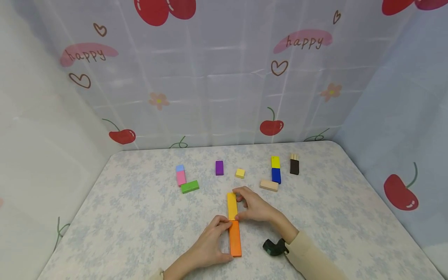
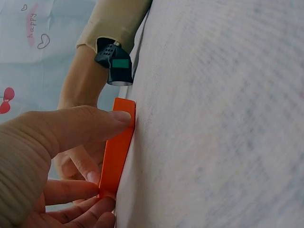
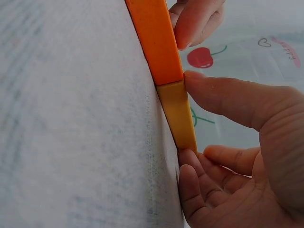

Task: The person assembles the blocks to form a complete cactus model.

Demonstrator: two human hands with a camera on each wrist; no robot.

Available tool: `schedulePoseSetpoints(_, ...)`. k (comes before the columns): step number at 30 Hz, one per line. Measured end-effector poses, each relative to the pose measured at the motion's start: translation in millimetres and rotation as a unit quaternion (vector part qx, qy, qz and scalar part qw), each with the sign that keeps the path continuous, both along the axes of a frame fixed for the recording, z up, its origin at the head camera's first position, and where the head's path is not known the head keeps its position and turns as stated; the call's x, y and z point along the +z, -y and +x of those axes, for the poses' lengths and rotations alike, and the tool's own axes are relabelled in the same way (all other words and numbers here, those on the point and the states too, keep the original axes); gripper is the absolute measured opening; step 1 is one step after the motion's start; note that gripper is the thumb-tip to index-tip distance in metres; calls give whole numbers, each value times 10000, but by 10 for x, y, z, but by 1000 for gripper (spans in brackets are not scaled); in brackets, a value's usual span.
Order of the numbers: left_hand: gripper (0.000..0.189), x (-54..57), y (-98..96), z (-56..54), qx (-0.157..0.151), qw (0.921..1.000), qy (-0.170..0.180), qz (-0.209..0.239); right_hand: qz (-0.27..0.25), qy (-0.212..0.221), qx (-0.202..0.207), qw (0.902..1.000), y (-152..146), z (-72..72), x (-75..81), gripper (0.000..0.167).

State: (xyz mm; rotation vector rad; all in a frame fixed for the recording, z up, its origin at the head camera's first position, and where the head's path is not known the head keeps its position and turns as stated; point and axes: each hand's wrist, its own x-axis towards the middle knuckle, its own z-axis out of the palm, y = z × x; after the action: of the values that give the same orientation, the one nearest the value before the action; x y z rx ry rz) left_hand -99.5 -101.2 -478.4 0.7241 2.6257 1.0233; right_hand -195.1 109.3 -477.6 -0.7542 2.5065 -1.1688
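A long orange block point(image 1: 235, 242) and a golden-yellow block point(image 1: 231, 206) lie end to end on the table, forming one straight strip. My left hand point(image 1: 209, 244) holds the orange block lengthwise, thumb at its near end and fingertips by the joint. From the right, my right hand point(image 1: 258, 206) grips the yellow block, with its thumb point(image 3: 209, 90) beside the joint and its other fingers at the far end. In the left wrist view, the orange block point(image 2: 116, 152) shows its long side between thumb and fingers. The two block ends meet in the right wrist view.
Farther back are a green block point(image 1: 190, 187), pink block point(image 1: 181, 178), light blue block point(image 1: 180, 168), purple block point(image 1: 219, 168), small pale yellow block point(image 1: 240, 173), beige block point(image 1: 269, 185), dark blue block point(image 1: 276, 175), bright yellow block point(image 1: 275, 161) and black block point(image 1: 294, 167). A black wrist camera point(image 1: 274, 247) is beside the right sleeve.
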Motion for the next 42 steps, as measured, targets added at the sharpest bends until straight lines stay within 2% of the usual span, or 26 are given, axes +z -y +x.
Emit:
schedulePoseSetpoints(20,82,16,1,31,-38,10000,-17,-57,19,-30,208,9998,-4,15,-32,79)
schedulePoseSetpoints(30,83,-14,3,26,-55,9999,-27,-85,12,-51,282,9996,-13,24,-42,79)
schedulePoseSetpoints(42,82,-13,0,9,-95,9996,-273,-39,27,-174,350,9992,-33,-7,-3,80)
